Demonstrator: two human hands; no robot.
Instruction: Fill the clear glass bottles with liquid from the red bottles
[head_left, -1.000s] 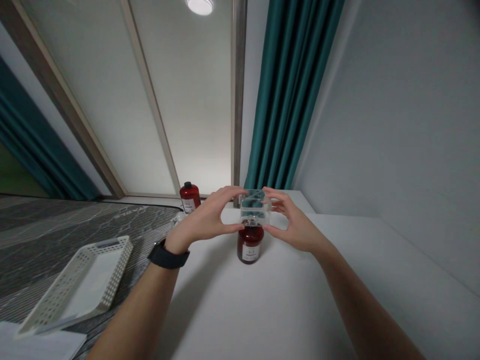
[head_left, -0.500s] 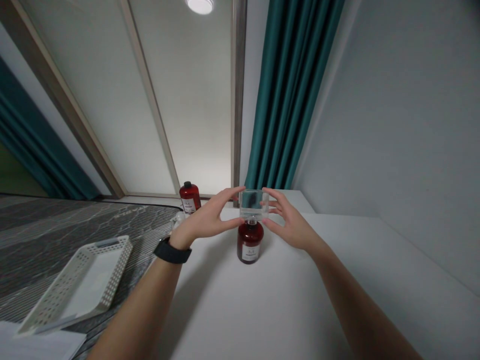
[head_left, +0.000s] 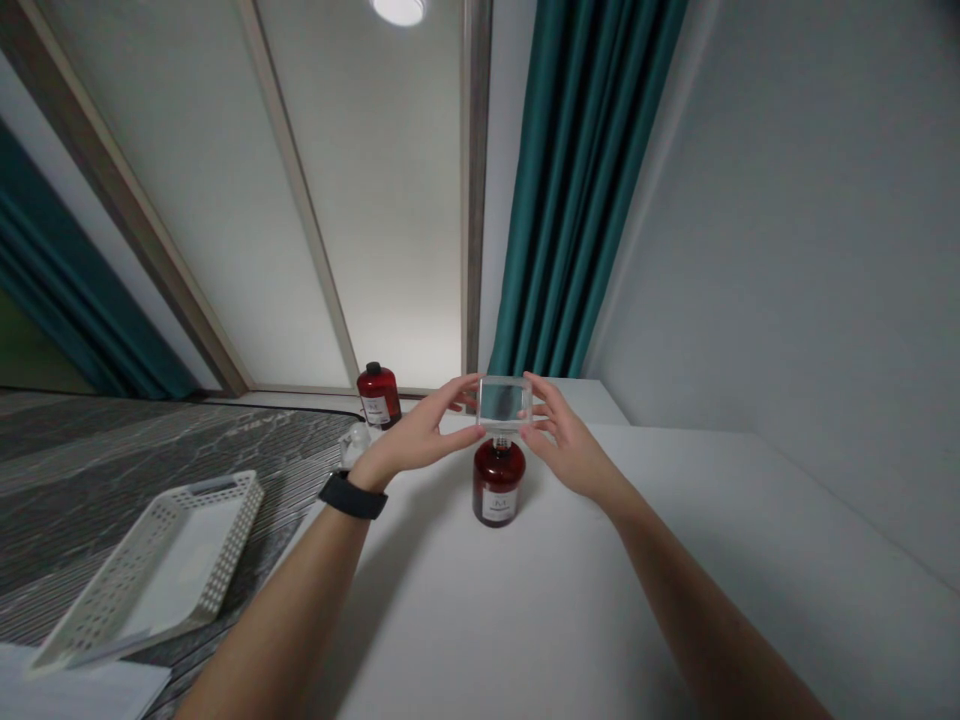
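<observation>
Hands, left [head_left: 420,440] and right [head_left: 562,445], grip clear block [head_left: 504,402] above red bottle [head_left: 497,482]; basket [head_left: 161,570] lies well left.

A clear box [head_left: 505,401] is held between the left hand [head_left: 417,438] and right hand [head_left: 564,446], just above a red bottle [head_left: 497,482] on the white table [head_left: 570,610]. At 9 o'clock, a basket [head_left: 154,570] is seen.

Dim, soft light from a round ceiling lamp [head_left: 400,10] — pale glow on the wall below; wide-angle bending toward the edges, faint shadows beneath both arms.
</observation>
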